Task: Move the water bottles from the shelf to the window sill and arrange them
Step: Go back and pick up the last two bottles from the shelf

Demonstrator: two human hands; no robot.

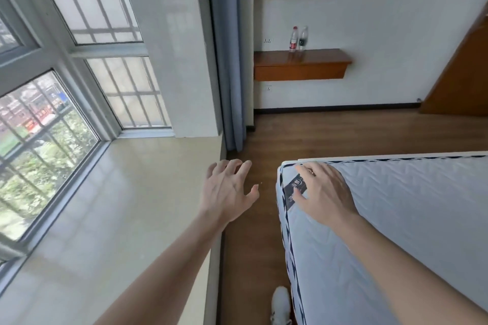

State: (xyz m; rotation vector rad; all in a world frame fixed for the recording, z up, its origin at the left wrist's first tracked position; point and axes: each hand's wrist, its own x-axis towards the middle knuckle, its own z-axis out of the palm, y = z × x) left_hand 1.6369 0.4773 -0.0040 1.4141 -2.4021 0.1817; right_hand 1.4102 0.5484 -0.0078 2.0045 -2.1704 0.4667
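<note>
Water bottles (298, 39) upright, touching on far shelf (301, 60); left hand (227, 192), right hand (324, 192) splayed, empty; grabbing one likely topples neighbour

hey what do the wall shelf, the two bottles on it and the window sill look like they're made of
Wall shelf: glossy varnished wood or wood veneer; the bottles reflect in its top.
Two bottles: probably clear plastic; see-through bodies, printed labels.
Window sill: polished cream stone or tile, likely; it mirrors the window.
</note>
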